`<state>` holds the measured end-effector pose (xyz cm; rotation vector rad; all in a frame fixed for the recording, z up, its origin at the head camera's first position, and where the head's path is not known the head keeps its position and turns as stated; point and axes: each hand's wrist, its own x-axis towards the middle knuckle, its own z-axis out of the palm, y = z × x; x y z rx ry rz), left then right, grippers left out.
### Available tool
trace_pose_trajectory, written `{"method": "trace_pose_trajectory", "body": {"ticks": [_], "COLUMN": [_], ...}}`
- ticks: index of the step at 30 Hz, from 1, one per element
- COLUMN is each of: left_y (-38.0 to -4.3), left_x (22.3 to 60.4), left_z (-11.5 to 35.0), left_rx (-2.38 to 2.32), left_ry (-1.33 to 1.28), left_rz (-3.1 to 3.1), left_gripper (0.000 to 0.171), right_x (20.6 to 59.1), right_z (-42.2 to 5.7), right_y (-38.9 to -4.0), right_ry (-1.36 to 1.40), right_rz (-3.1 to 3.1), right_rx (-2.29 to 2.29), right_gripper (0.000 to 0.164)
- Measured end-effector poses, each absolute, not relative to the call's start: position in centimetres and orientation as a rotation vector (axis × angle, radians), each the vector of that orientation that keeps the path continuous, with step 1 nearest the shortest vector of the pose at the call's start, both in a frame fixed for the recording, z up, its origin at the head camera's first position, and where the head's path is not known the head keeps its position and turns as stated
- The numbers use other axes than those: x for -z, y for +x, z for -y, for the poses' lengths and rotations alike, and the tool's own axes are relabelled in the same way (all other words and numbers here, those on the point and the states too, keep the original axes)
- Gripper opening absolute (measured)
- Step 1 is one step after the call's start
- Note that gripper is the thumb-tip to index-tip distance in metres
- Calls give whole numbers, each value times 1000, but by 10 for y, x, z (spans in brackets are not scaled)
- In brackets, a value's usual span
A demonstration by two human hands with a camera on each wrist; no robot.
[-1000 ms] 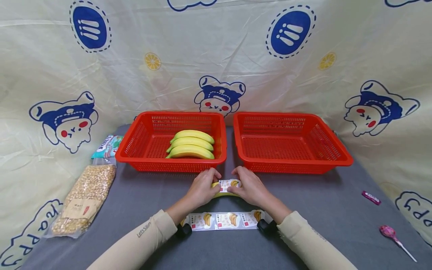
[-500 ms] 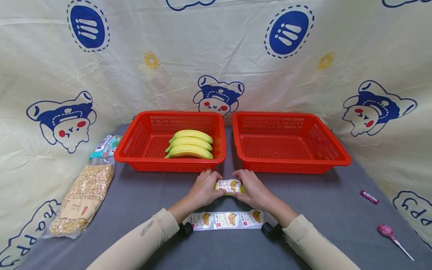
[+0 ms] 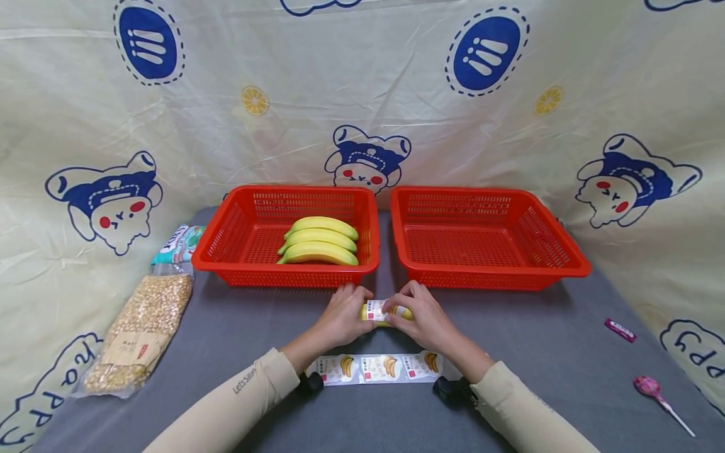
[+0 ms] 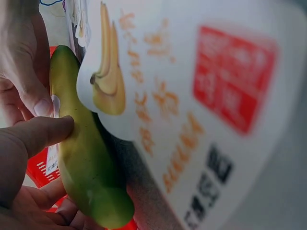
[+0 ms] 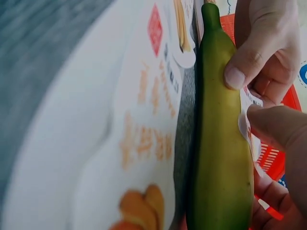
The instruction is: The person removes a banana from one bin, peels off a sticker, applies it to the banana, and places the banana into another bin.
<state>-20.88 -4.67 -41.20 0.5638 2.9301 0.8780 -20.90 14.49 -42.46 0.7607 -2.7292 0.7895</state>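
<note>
Between my two hands, in the middle of the head view, is a single banana [image 3: 406,313] bearing a white banana-print label [image 3: 374,310]. My left hand [image 3: 342,319] grips its left end; in the left wrist view the thumb lies along the peel and the fingers curl behind. On the right end, my right hand [image 3: 421,318] holds the banana, with its fingers over the label and the thumb at the near side. In the right wrist view that thumb is right at the label's lifted edge [image 5: 243,127]. A strip of similar labels [image 3: 382,369] lies on the table nearer me.
Behind stand two red baskets: the left basket [image 3: 294,277] contains three bananas [image 3: 320,239], while the right basket [image 3: 487,280] shows a bare bottom. A bag of grains [image 3: 147,314] and a teal packet [image 3: 178,244] lie left. At right are a small purple-wrapped sweet [image 3: 620,330] and a lollipop [image 3: 647,385].
The banana has turned a little and moved slightly right between my hands. My right hand's fingers have shifted left from the banana's end onto the label, while my left hand stays at its end.
</note>
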Motion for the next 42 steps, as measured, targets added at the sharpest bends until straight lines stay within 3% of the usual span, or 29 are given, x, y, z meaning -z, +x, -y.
{"method": "trace_pose_trajectory", "body": {"ticks": [19, 33, 42], "left_y": [-206, -200, -199], "left_x": [412, 415, 413], "left_z": [46, 50, 52], "left_rx": [-859, -805, -768], "left_ry": [654, 729, 742], "left_rz": [-2983, -3117, -3142], "left_gripper": [45, 18, 26], "right_x": [425, 422, 423], "right_z": [-158, -156, -155], "right_y": [-204, -202, -203], "right_ry": [481, 500, 525], "right_rz": [2815, 2849, 2818], "right_rx": [-854, -775, -790], "right_gripper": [22, 18, 20]}}
